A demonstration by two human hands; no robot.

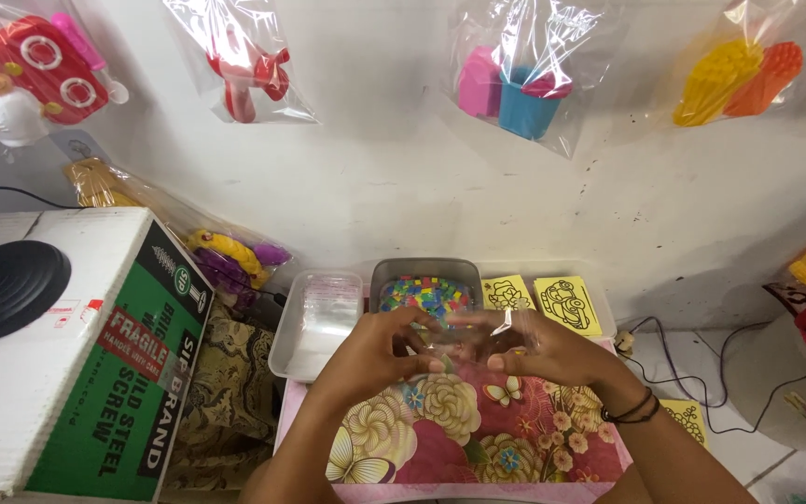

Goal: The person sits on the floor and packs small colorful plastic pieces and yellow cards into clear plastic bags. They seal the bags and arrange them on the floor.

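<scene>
Looks like a small home workshop for packing toys and craft kits, set on the floor against a white wall (403, 196). Hung there in clear bags (235, 56): plastic toys in red, pink, blue and yellow. Below, trays of coloured foam bits (424, 291), yellow sticker cards (566, 303), a cardboard carton (76, 355) and a flowered surface (459, 429).

- The small bag (464, 338) between the left hand (380, 350) and right hand (534, 347) is thin clear plastic, glossy.
- The floral cover (459, 429) on the bench looks smooth with a slight sheen.
- The two trays (314, 327) are translucent plastic, the left one frosted.
- The cardboard box (67, 373) is matt, its top ribbed.
- The hanging bags (515, 65) are shiny, crinkled plastic.
- The wall (375, 177) is matt and scuffed.
</scene>
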